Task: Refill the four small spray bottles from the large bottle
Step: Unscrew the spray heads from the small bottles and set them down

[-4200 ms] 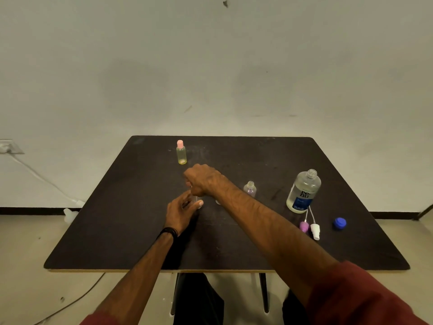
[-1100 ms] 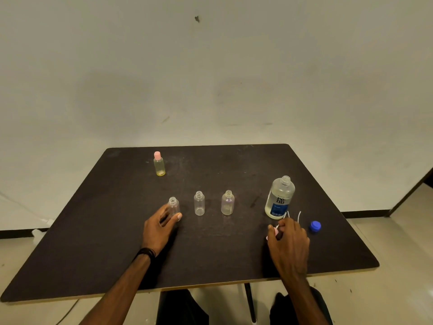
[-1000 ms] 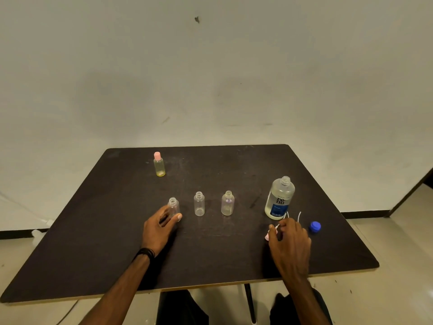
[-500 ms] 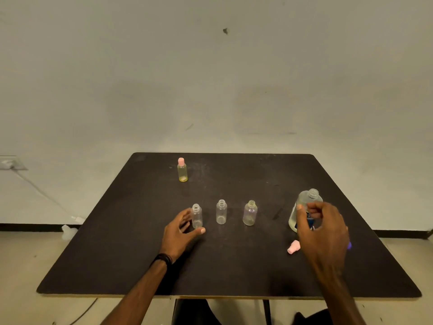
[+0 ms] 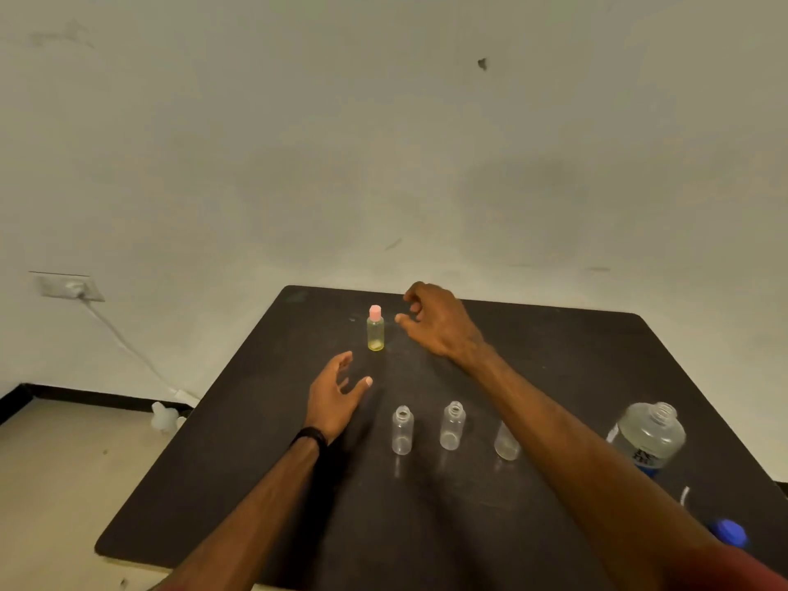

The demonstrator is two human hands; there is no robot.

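Reaching beside the pink-capped bottle (image 5: 375, 328), the right hand (image 5: 439, 324) is half open, holding nothing; the left hand (image 5: 334, 396) is open, empty.

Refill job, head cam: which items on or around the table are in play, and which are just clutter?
In play:
- yellow bottle with pink cap
- three uncapped clear small bottles
- large bottle, open
- blue cap
- left hand, right hand, both empty

Clutter:
- wall socket and cable
- white object on floor
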